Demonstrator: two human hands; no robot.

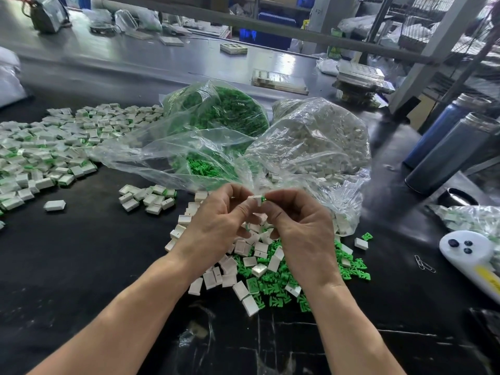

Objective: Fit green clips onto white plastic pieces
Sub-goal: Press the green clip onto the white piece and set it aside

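My left hand (pixel 216 220) pinches a small white plastic piece (pixel 255 199) at chest height above the black table. My right hand (pixel 300 226) meets it from the right, its fingertips closed on a green clip (pixel 263 197) that touches the white piece's right end. Most of the clip is hidden by my fingers. Under my hands lies a loose heap of white pieces (pixel 243 262) mixed with green clips (pixel 273 286).
A clear bag of green clips (pixel 216 117) and a clear bag of white pieces (pixel 319 142) lie open behind my hands. A wide pile of fitted pieces (pixel 48 150) covers the left. Two dark bottles (pixel 449 147) and a white device (pixel 468 253) sit right.
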